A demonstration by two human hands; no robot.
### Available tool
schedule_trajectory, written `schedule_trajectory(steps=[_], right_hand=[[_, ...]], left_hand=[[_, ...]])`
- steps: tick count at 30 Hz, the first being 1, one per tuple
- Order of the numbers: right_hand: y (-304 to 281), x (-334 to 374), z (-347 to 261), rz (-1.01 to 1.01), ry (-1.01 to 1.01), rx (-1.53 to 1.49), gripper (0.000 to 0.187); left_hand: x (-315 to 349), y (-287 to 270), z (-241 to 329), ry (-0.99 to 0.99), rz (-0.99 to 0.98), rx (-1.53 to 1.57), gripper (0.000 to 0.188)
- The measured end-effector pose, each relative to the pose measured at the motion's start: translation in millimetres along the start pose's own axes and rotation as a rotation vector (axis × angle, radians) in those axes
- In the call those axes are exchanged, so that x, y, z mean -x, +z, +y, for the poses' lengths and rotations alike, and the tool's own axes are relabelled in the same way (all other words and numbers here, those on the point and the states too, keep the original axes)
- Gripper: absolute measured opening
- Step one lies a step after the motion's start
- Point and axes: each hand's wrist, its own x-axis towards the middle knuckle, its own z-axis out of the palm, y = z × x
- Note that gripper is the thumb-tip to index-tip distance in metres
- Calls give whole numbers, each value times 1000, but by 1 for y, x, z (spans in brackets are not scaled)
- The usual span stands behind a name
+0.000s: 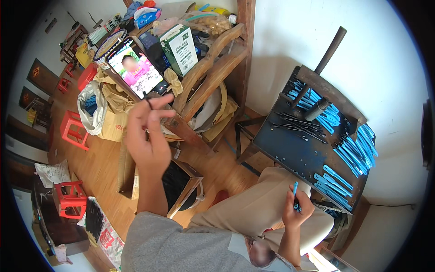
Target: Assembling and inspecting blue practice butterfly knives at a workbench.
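My left hand (152, 136) is raised on the left, its fingers stretched out and apart beside the lower edge of a phone (136, 68). The phone leans upright with a lit screen showing a figure in pink. Whether the fingertips touch it, I cannot tell. Over my lap, my right hand (297, 211) is closed round a slim blue plastic handle (295, 188) with a dark part at its lower end. To the right stands a dark work table (290, 152) with piles of similar blue handles (355, 152) and a bunch of thin black rods (301, 127).
A metal tool with a long bar (331, 50) rises above the work table. Behind the phone are a green and white box (179, 47) and a curved wooden armrest (217, 50). Open sacks (111, 109), a cardboard box (128, 174) and red stools (74, 129) stand on the floor.
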Motion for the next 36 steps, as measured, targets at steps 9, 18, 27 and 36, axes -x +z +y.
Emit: schedule_trajectory(steps=[9,18,27,36], right_hand=[[2,0,3,19,-22,7,11],[-2,0,5,39,-40,4,12],[-3,2,4,25,-44,-4,12],[-3,3,3,32,-9,22,12]], left_hand=[[31,69,24,-57,-231,360,10],[-6,33,10,-142,55,113,18],[-72,-47,-42,-255,-228,-173,15],[-81,-41,-41,-60,198,-502,18]])
